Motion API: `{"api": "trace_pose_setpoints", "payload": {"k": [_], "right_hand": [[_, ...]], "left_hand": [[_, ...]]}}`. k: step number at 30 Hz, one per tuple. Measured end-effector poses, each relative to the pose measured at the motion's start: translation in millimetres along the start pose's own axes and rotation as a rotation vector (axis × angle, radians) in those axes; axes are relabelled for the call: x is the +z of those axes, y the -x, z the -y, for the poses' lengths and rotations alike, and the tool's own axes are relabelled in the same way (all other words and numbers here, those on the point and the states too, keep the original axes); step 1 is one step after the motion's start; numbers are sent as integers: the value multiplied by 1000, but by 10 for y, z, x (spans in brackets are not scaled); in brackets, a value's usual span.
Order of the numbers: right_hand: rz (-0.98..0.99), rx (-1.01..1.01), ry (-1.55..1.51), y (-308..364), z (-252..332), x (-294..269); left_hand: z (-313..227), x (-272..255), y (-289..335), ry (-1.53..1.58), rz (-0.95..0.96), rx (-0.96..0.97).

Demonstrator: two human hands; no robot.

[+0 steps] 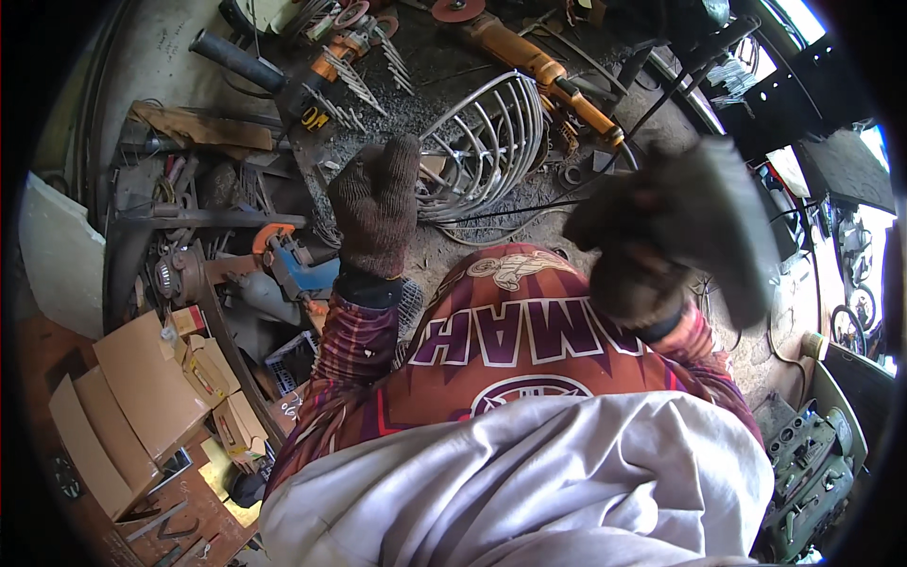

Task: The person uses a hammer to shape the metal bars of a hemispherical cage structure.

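A cage-like basket of bent metal rods (501, 142) stands tilted on the gritty work surface ahead of me. My left hand (378, 203), in a brown knitted glove, is closed at the basket's left edge and seems to grip its rim. My right hand (638, 274), gloved too, is raised on the right and smeared by motion. It holds a dark grey curved panel (723, 227) that looks like a welding shield; the blur hides its details. The fingers behind that panel are mostly hidden.
Beyond the basket lie an orange angle grinder (529, 57) and another orange power tool (345, 52). A blue-and-orange tool (298, 265) and scrap metal crowd the left, above open cardboard boxes (142, 397). A green machine (803, 472) stands at lower right. Cables cross the floor.
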State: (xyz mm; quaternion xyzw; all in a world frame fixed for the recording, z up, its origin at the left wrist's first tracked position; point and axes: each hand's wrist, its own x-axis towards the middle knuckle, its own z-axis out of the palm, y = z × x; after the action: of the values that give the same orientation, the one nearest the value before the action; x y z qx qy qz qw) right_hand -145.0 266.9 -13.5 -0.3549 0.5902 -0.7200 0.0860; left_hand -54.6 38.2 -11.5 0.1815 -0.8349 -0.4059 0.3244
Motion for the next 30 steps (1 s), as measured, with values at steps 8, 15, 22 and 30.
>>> {"api": "trace_pose_setpoints", "payload": {"k": [8,15,22,30], "right_hand": [[122,150,396,-75,85,113],[94,65,516,-23,-127,126],[74,138,390,-56,21,73],[206,243,500,-136,117,111]], "left_hand": [[-6,-110,-25,120,-3,-103],[62,-31,38,199,-59,-92],[43,-45,64,123,-5,-100],[82,26,18,56,-79,80]]}}
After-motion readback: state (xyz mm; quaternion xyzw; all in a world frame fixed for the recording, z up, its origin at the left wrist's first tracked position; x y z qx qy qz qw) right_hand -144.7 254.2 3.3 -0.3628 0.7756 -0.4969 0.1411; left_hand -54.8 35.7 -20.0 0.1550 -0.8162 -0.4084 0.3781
